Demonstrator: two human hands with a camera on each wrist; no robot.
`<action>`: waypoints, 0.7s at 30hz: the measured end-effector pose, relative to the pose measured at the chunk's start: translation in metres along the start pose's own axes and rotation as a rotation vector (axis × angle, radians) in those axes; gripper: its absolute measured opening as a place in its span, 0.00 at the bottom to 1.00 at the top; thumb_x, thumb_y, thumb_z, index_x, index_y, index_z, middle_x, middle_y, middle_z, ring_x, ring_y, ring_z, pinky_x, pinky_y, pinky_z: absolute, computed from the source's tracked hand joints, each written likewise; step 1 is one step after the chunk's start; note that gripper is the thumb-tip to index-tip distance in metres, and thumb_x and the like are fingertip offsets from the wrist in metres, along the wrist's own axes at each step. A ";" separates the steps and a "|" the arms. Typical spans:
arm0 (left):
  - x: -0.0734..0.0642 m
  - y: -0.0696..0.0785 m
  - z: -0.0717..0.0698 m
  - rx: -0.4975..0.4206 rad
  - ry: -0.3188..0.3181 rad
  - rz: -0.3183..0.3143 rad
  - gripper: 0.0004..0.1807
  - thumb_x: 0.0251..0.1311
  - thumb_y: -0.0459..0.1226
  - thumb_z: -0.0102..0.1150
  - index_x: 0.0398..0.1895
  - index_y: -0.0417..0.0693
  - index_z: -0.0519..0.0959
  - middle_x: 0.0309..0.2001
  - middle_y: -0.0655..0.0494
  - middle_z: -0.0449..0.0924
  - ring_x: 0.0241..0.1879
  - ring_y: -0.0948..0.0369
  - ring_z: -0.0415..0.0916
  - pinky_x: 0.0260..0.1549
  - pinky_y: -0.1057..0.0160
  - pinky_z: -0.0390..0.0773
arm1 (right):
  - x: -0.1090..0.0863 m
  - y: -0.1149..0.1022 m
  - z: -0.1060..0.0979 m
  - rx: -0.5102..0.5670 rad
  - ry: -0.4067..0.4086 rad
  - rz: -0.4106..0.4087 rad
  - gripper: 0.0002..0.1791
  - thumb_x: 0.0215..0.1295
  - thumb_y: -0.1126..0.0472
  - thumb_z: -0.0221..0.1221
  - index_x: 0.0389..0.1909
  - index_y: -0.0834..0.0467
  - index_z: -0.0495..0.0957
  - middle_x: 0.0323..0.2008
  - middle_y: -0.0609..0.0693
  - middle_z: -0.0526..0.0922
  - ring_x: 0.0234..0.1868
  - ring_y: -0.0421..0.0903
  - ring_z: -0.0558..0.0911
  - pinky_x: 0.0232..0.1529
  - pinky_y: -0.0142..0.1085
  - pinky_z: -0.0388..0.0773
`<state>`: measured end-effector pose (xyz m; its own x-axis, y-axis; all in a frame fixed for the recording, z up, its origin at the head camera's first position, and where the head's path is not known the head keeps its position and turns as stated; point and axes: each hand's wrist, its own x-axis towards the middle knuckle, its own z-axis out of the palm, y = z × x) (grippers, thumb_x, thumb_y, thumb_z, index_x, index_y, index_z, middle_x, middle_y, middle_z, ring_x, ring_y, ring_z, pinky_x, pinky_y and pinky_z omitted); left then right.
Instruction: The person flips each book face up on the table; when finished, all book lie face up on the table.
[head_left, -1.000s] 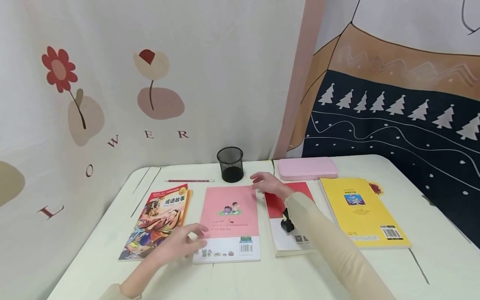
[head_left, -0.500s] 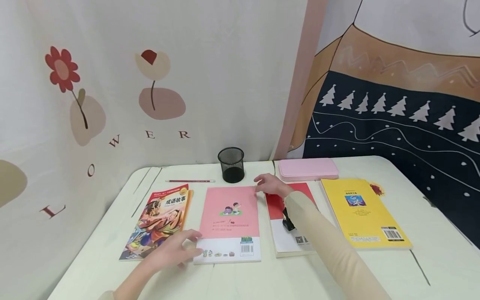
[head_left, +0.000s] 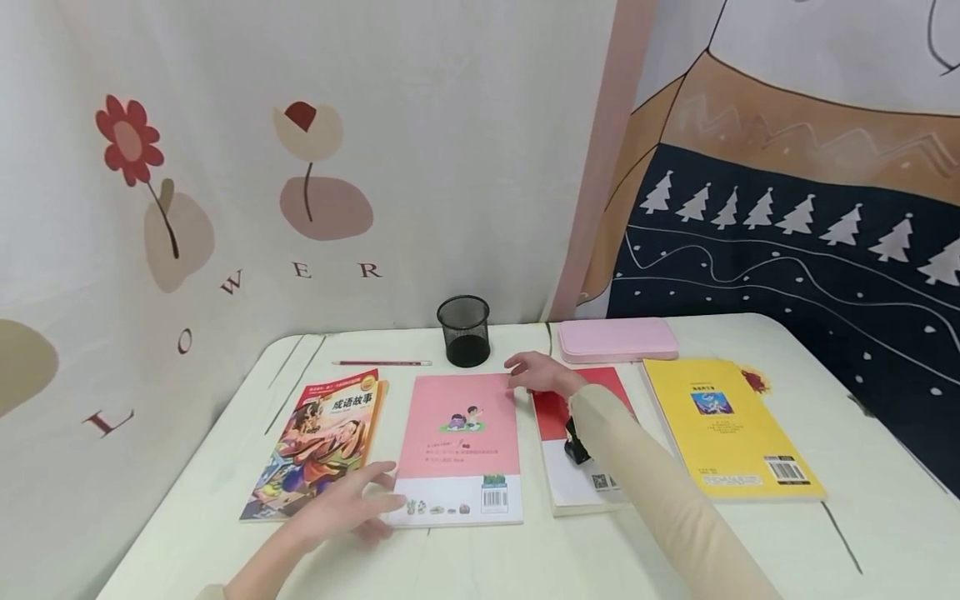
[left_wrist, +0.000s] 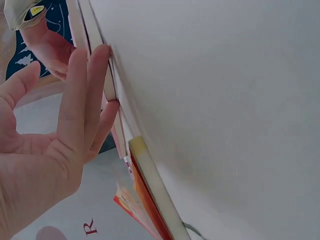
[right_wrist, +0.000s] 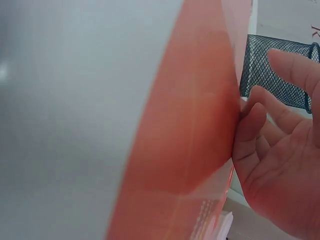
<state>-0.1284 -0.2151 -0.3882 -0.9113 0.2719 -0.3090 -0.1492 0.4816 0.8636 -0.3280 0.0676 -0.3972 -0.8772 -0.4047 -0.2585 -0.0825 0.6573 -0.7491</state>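
Observation:
A pink and white book (head_left: 465, 450) lies flat on the table between my hands. My left hand (head_left: 341, 508) is at its lower left corner. In the left wrist view the fingers of that hand (left_wrist: 65, 125) are extended, with their tips against the book's edge. My right hand (head_left: 543, 372) is at the book's upper right corner, over the top of a red and white book (head_left: 558, 458). Its fingers are loosely bent in the right wrist view, and it grips nothing there. To the left lies a colourful comic-style book (head_left: 318, 442), partly behind my left hand.
A black mesh pen holder (head_left: 463, 333) stands at the back, near a red pencil (head_left: 382, 362). A pink pencil case (head_left: 618, 340) lies behind the red and white book. On the right is a yellow book (head_left: 731, 425). Printed curtains hang behind the table (head_left: 465, 567).
My left hand has shifted slightly down and left, from over the pink book's lower left corner to its edge. My right hand stays almost in place at the upper right corner.

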 end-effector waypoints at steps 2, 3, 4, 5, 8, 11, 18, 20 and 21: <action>0.000 -0.001 0.001 0.009 0.011 0.000 0.39 0.53 0.44 0.58 0.59 0.26 0.55 0.49 0.35 0.66 0.25 0.53 0.77 0.25 0.58 0.77 | 0.000 0.001 0.000 0.058 0.010 -0.004 0.23 0.58 0.60 0.56 0.54 0.60 0.67 0.48 0.55 0.73 0.35 0.48 0.75 0.36 0.35 0.75; 0.001 -0.001 0.001 0.008 0.014 0.002 0.39 0.53 0.44 0.58 0.59 0.26 0.56 0.49 0.35 0.66 0.25 0.53 0.77 0.26 0.58 0.77 | -0.001 0.001 0.001 0.096 0.016 -0.004 0.23 0.58 0.60 0.56 0.55 0.60 0.67 0.47 0.56 0.73 0.34 0.48 0.75 0.36 0.35 0.75; 0.001 -0.002 0.001 0.011 0.015 0.001 0.38 0.53 0.44 0.58 0.58 0.25 0.57 0.48 0.36 0.67 0.25 0.53 0.77 0.26 0.58 0.76 | -0.001 0.000 0.001 0.131 0.024 -0.006 0.23 0.58 0.61 0.56 0.55 0.61 0.66 0.46 0.56 0.73 0.34 0.48 0.76 0.35 0.35 0.75; 0.001 -0.002 0.001 0.019 0.019 0.002 0.38 0.53 0.44 0.58 0.57 0.26 0.58 0.48 0.37 0.67 0.25 0.53 0.77 0.27 0.59 0.76 | -0.002 0.000 0.001 0.163 0.032 -0.006 0.24 0.58 0.61 0.56 0.56 0.61 0.65 0.46 0.56 0.73 0.35 0.48 0.76 0.35 0.36 0.75; 0.001 -0.002 0.001 0.030 0.026 -0.002 0.37 0.52 0.45 0.58 0.56 0.26 0.60 0.47 0.39 0.68 0.25 0.53 0.77 0.30 0.59 0.76 | -0.003 -0.003 0.001 0.253 0.051 0.006 0.25 0.58 0.62 0.55 0.57 0.61 0.64 0.45 0.56 0.73 0.38 0.49 0.76 0.37 0.37 0.76; 0.001 -0.003 0.001 0.066 0.038 -0.018 0.36 0.52 0.47 0.58 0.56 0.28 0.62 0.47 0.42 0.70 0.24 0.55 0.77 0.34 0.58 0.74 | -0.003 -0.004 0.001 0.342 0.053 0.018 0.26 0.58 0.64 0.54 0.59 0.61 0.62 0.45 0.58 0.71 0.40 0.50 0.77 0.39 0.37 0.76; 0.003 -0.003 0.001 0.105 0.049 -0.025 0.35 0.51 0.47 0.59 0.55 0.29 0.63 0.46 0.45 0.71 0.24 0.56 0.77 0.37 0.55 0.73 | 0.000 -0.003 -0.001 0.486 0.055 0.038 0.30 0.55 0.68 0.57 0.60 0.59 0.60 0.48 0.59 0.68 0.38 0.50 0.76 0.40 0.37 0.75; 0.003 -0.003 0.000 0.104 0.049 -0.029 0.36 0.51 0.47 0.59 0.55 0.29 0.63 0.46 0.46 0.71 0.24 0.56 0.77 0.37 0.56 0.73 | 0.000 -0.004 -0.001 0.478 0.062 0.037 0.29 0.55 0.68 0.57 0.60 0.59 0.61 0.47 0.58 0.69 0.38 0.49 0.76 0.40 0.37 0.75; 0.003 -0.003 0.000 0.099 0.048 -0.031 0.36 0.51 0.47 0.59 0.55 0.29 0.63 0.46 0.46 0.71 0.24 0.56 0.77 0.36 0.56 0.73 | 0.000 -0.004 -0.001 0.481 0.057 0.038 0.29 0.55 0.68 0.57 0.59 0.59 0.62 0.47 0.58 0.69 0.38 0.49 0.77 0.41 0.37 0.75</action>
<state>-0.1305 -0.2158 -0.3915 -0.9245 0.2169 -0.3134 -0.1407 0.5700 0.8095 -0.3281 0.0650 -0.3936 -0.9011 -0.3417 -0.2670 0.1659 0.2973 -0.9403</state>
